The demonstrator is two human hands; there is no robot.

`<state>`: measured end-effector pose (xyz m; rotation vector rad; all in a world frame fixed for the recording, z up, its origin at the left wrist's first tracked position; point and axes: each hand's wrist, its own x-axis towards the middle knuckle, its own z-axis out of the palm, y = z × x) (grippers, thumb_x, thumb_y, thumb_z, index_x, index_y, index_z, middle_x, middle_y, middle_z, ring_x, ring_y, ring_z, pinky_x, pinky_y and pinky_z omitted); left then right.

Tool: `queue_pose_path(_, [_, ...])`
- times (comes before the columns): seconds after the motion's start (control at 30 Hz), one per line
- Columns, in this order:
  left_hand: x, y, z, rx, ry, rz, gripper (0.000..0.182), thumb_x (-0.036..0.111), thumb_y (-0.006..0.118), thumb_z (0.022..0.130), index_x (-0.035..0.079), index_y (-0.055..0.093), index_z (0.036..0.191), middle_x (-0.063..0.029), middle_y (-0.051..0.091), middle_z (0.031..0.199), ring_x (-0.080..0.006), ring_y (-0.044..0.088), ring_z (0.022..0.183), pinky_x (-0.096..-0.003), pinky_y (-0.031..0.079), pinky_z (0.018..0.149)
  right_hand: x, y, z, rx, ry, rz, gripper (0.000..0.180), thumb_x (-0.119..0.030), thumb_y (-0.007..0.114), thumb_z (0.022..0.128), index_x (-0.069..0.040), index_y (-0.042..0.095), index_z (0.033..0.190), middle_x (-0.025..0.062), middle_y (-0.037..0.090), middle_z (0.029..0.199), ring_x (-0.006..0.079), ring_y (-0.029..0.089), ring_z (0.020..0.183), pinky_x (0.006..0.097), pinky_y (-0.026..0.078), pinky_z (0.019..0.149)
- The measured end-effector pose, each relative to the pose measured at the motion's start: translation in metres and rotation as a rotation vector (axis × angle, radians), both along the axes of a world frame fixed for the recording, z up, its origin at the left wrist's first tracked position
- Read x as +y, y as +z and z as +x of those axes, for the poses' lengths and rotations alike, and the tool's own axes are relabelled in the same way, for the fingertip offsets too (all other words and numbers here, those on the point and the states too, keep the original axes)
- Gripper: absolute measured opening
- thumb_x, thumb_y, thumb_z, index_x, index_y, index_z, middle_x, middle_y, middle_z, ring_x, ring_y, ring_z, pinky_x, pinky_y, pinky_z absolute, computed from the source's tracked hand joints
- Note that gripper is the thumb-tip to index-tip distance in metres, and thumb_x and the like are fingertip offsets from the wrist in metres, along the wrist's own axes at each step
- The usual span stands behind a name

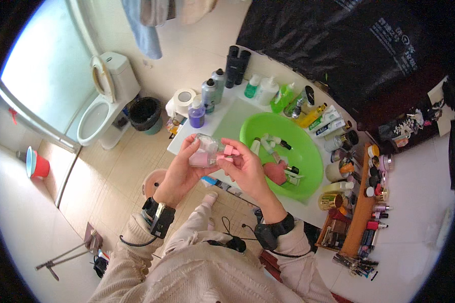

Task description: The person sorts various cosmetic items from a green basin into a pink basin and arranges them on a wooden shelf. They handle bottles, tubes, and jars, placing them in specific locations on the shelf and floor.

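Observation:
Over the counter's front edge, my left hand (pixel 182 163) cups two small bottles. One is a clear bottle (pixel 207 142) with whitish contents or parts. Just below it lies a clear bottle with a pink body (pixel 200 159). My right hand (pixel 248 168) meets them from the other side, its fingers around a pink cap or pump head (pixel 232 150). A second pink piece (pixel 224 158) shows by the right thumb; whether it is joined to a bottle is unclear. Beside the right hand, a green plastic basin (pixel 311 151) holds several small bottles and a pink item (pixel 275 172).
Toiletry bottles (pixel 267 91) line the counter's back. A purple bottle (pixel 196 115) and paper roll (pixel 184 97) stand at its left end. Cosmetics crowd a wooden shelf (pixel 354 227) at right. A toilet (pixel 98 113), lined bin (pixel 146 113) and pink basin (pixel 151 181) are on the left.

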<state>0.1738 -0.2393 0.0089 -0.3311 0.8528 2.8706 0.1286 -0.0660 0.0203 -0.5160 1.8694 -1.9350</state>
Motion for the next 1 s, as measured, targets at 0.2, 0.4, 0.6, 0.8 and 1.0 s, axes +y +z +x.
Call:
queue_pose_path(0.2, [-0.044,0.002,0.052,0.036,0.134,-0.065,0.034,0.024,0.055,0.096,0.018,0.038,0.124,-0.0092,0.053,0.121,-0.0284,0.06,0.107,-0.046,0.055,0.086,-0.052,0.005,0.024,0.123,0.136,0.032,0.041,-0.007,0.065,0.089,-0.003,0.051,0.127,0.0021,0.063,0.092,0.0038,0.056,0.066,0.0185,0.045,0.052])
queue_pose_path(0.4, [-0.095,-0.009,0.091,0.0,0.344,-0.175,0.032,0.022,0.057,0.095,0.017,0.04,0.122,-0.0096,0.054,0.116,-0.0272,0.061,0.103,-0.0446,0.056,0.086,-0.113,-0.01,0.044,0.004,0.287,-0.051,0.044,-0.009,0.064,0.089,-0.005,0.05,0.131,0.0081,0.066,0.096,0.01,0.066,0.072,0.022,0.053,0.051])
queue_pose_path(0.6, [-0.143,-0.044,0.126,-0.141,0.45,-0.138,0.027,0.021,0.051,0.098,0.019,0.042,0.123,-0.0096,0.052,0.119,-0.0289,0.06,0.106,-0.0461,0.057,0.082,-0.174,-0.054,0.065,-0.058,0.358,0.029,0.047,-0.007,0.066,0.088,-0.004,0.049,0.132,0.0105,0.065,0.101,0.0129,0.067,0.079,0.0236,0.055,0.053])
queue_pose_path(0.8, [-0.186,-0.094,0.142,-0.242,0.462,-0.017,0.03,0.023,0.052,0.098,0.021,0.042,0.126,-0.0105,0.051,0.125,-0.0307,0.058,0.108,-0.0477,0.055,0.083,-0.227,-0.115,0.083,-0.115,0.411,0.03,0.056,-0.008,0.069,0.086,-0.004,0.042,0.135,0.0135,0.06,0.115,0.0144,0.066,0.087,0.0274,0.058,0.061])
queue_pose_path(1.0, [-0.229,-0.147,0.157,-0.134,0.379,0.116,0.033,0.029,0.047,0.1,0.021,0.037,0.131,-0.0107,0.049,0.129,-0.0329,0.055,0.112,-0.0534,0.049,0.091,-0.263,-0.183,0.094,-0.36,0.371,0.035,0.053,-0.008,0.066,0.088,-0.007,0.042,0.136,0.0085,0.061,0.113,0.0133,0.062,0.094,0.0255,0.056,0.063])
